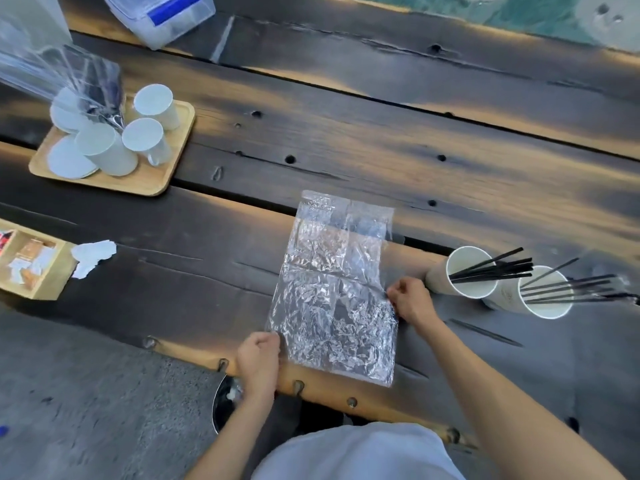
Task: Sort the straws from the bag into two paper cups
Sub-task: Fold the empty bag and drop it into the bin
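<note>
1. The bag [334, 289] lies flat on the table [381, 133], near its front edge.
2. Right of the bag stand two paper cups [464, 275] side by side — straws [491, 268] in each.
3. Far left — a tray [152, 181] bearing cups.

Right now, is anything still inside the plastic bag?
The plastic bag lies flat on the table, held at its edges by the left hand and right hand. Through the crinkled film no straws show; glare could hide something small.
</note>
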`<act>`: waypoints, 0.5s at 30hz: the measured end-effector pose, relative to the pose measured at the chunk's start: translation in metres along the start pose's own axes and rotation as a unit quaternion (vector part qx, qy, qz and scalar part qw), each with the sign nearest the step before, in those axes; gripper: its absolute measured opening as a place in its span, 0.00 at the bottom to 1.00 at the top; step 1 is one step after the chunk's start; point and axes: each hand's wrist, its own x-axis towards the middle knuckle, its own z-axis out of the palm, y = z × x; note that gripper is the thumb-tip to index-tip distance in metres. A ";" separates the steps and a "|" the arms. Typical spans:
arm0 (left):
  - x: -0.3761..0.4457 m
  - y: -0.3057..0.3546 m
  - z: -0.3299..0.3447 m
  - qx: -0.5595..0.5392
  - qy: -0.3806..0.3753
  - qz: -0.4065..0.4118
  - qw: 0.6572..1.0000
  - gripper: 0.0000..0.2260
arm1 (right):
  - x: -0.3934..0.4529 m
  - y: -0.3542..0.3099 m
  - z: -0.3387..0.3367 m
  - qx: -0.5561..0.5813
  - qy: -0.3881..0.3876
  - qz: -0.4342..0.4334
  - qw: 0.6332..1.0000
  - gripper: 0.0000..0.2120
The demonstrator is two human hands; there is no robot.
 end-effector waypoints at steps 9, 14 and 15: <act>0.065 0.119 0.026 0.077 0.025 0.168 0.983 0.07 | 0.004 -0.029 -0.004 -0.037 0.097 -0.041 0.994 0.04; 0.114 0.175 0.046 0.132 -0.083 0.192 0.969 0.17 | 0.043 -0.060 -0.016 0.121 0.071 0.055 0.989 0.21; 0.120 0.182 0.051 0.140 -0.096 0.193 0.967 0.19 | 0.049 -0.063 -0.018 0.136 0.064 0.076 0.986 0.21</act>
